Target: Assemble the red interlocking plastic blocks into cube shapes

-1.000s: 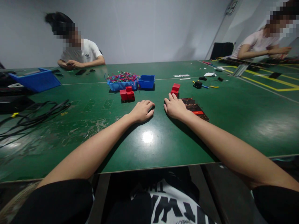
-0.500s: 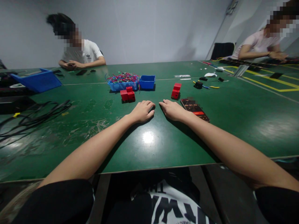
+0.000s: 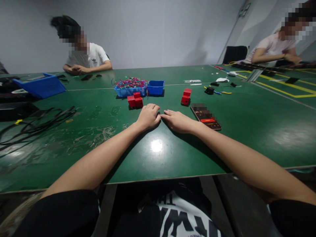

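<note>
Red blocks [image 3: 135, 100] sit on the tabletop [image 3: 247, 138] just beyond the left hand [image 3: 148, 116]; another red piece [image 3: 186, 96] stands beyond the right hand [image 3: 179, 121]. Left fingers curl loosely, right fingers extend slightly spread.

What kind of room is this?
Probably a workshop: there's a big green table, a blue bin heaped with what look like coloured wires, and black cables.

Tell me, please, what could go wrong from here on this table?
The right hand lies near the phone and might push it when moving outward. The left hand sits close to the red blocks on the left, so a forward reach could knock them. Thin coloured wires heap above the rim of their blue tub; a bump might spill some.
</note>
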